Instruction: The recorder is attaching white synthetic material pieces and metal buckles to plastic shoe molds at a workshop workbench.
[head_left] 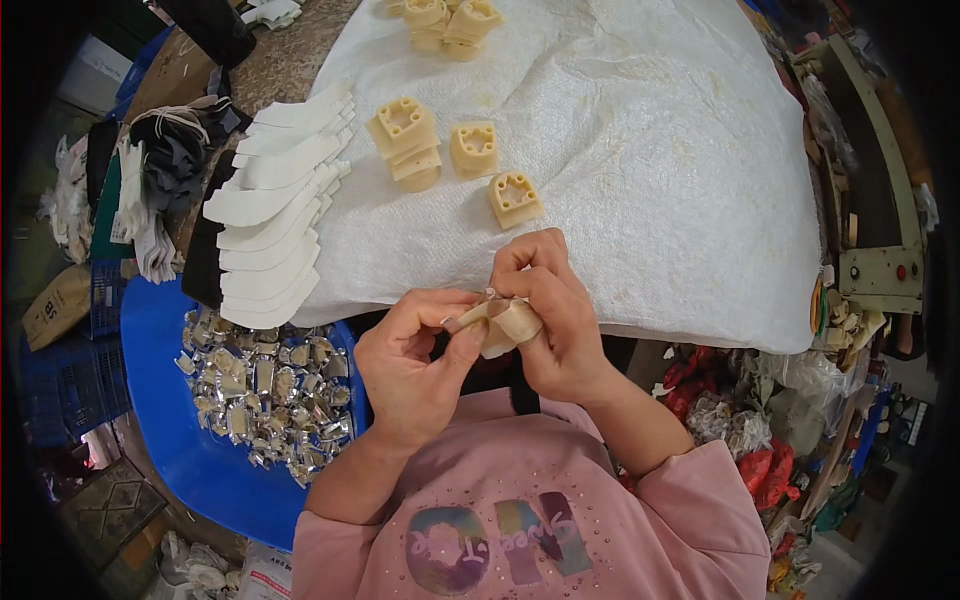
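In front of my chest, both hands are closed on a small beige moulded part (516,322) with a curved, band-like wall. My right hand (562,325) grips it from the right, thumb underneath and fingers bent over the top. From the left, my left hand (412,355) pinches a thin pale edge or strip at the part between thumb and forefinger; whether this belongs to the part, I cannot tell. Just beyond my hands, a beige block with corner holes (516,200) lies on white woven sheeting (650,200). Beside it are a similar block (474,150) and a stack of blocks (405,145).
More beige blocks (450,25) sit at the far edge. White curved pieces (270,215) overlap in a row at the left. Below them, a blue tub (190,470) holds many silvery pieces (270,390). Plastic bags and scraps (740,430) crowd the right; a green metal frame (880,270) stands there.
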